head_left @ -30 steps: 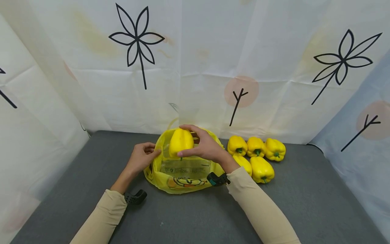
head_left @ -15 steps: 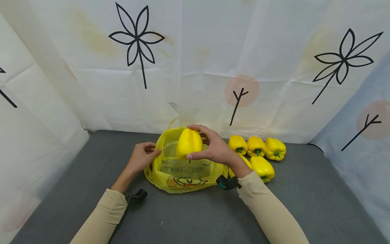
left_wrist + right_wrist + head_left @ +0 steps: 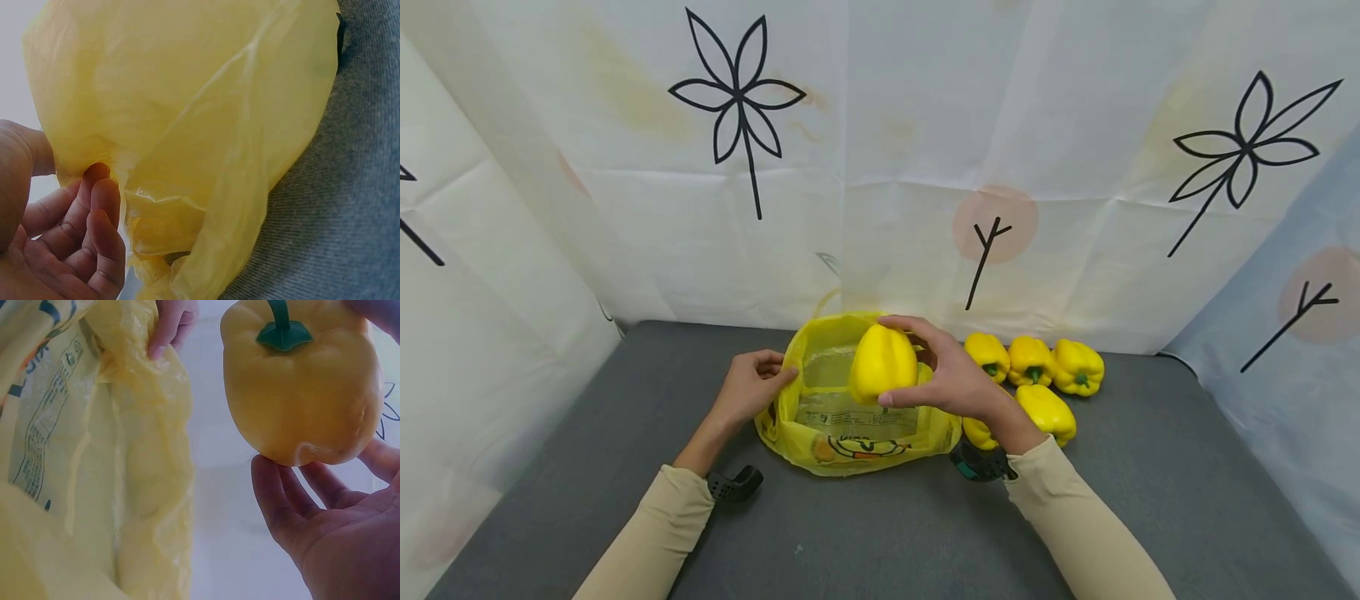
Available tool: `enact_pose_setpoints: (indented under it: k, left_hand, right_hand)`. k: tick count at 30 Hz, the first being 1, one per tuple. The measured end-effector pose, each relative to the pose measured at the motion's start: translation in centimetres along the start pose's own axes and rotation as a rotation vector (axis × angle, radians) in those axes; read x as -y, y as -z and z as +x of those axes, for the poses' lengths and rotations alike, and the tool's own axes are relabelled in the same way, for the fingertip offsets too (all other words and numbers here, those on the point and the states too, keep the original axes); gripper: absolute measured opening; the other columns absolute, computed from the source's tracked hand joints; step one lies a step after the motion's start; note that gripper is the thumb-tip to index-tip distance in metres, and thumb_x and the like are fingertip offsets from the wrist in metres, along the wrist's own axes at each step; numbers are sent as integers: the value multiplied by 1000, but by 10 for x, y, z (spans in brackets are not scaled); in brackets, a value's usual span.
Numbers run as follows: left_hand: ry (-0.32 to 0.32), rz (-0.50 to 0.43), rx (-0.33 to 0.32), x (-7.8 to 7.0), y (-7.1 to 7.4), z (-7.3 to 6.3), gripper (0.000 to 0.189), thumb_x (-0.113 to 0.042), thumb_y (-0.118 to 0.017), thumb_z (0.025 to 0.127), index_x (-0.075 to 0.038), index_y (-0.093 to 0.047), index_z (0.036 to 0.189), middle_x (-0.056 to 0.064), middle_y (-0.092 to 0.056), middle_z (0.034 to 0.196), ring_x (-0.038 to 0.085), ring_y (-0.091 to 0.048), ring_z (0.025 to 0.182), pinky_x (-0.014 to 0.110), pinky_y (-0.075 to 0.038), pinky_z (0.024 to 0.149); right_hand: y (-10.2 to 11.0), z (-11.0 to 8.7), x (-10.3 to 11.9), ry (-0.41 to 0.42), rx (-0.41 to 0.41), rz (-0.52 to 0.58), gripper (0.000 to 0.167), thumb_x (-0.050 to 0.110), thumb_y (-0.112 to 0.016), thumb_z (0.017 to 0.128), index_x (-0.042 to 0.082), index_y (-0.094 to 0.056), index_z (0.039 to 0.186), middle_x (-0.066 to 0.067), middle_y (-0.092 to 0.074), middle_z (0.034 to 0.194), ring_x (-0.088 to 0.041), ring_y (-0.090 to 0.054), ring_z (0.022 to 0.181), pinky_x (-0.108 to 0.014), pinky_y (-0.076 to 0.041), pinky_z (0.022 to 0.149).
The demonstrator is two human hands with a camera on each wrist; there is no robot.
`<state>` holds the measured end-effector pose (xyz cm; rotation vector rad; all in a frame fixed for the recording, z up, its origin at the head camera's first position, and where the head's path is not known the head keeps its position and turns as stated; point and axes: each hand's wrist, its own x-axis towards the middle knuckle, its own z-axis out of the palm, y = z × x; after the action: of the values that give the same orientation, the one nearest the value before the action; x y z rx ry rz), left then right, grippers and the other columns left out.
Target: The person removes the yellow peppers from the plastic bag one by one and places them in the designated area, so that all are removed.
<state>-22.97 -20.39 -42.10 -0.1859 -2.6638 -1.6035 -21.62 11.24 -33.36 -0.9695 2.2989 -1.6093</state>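
Observation:
A yellow bell pepper [image 3: 882, 364] with a green stem [image 3: 284, 332] is held in my right hand [image 3: 951, 375], above the right part of an open yellow plastic bag [image 3: 853, 460]. Thumb and fingers grip the pepper at its sides, clear of the bag's rim in the right wrist view. At the bag's left edge, my left hand [image 3: 751, 387] pinches the rim between thumb and fingers. Close up in the left wrist view, the thin plastic [image 3: 169, 94] bunches at those fingertips [image 3: 97, 172]. Printed text shows on the bag's inner wall.
Several more yellow peppers [image 3: 1077, 367] lie grouped on the grey table [image 3: 1165, 483] right of the bag; my right forearm partly covers the nearest ones. A white patterned curtain [image 3: 895, 125] stands behind the table and along both sides.
My right hand has moved right and slightly toward me with the pepper, from over the bag's middle to its right part. My left hand and the bag look the same.

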Motion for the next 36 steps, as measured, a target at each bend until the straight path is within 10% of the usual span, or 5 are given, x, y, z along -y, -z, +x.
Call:
enact_pose_setpoints:
  k: [36]
  left_hand:
    - [8,12,-7,-3,0,0,32,-19,-66,101,6,-68,120,18,-70,104,27,-68,93,32,-57,74]
  right_hand:
    - [31,-52,-7,-33,-55,-35,85,14,-86,84,17,-40,155,-8,-40,150,-30,-54,122,-41,-51,98]
